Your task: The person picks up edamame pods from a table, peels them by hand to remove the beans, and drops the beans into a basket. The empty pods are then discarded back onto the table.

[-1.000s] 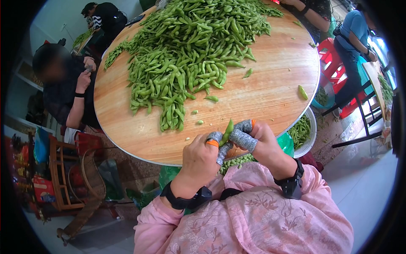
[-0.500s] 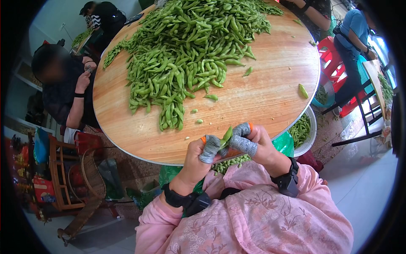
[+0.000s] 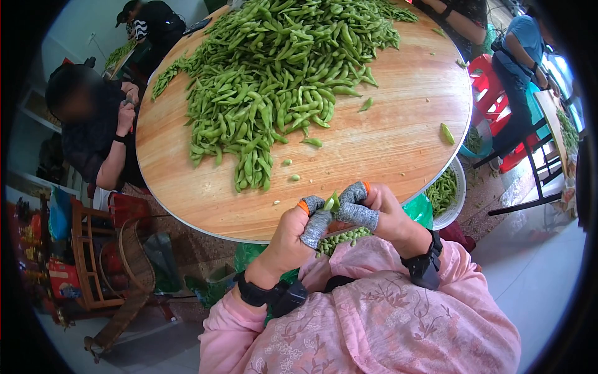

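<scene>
Centrally, a soybean pod point(image 3: 332, 202) is pinched between my two hands, just off the near rim of the round wooden table point(image 3: 386, 143). Only its green tip shows; the rest is hidden behind my grey finger sleeves point(image 3: 357, 215). My left hand point(image 3: 288, 235) is curled closed, thumb and forefinger gripping the pod. My right hand point(image 3: 385, 212) closes on it from the opposite side. Both wrists bend inward, knuckles up. Beneath the hands lie small green pieces point(image 3: 339, 239), beans or pods I cannot tell. Beyond the hands is a heap of pods point(image 3: 280, 75); to their right is a white basin point(image 3: 462, 193), partly cut off by the table.
</scene>
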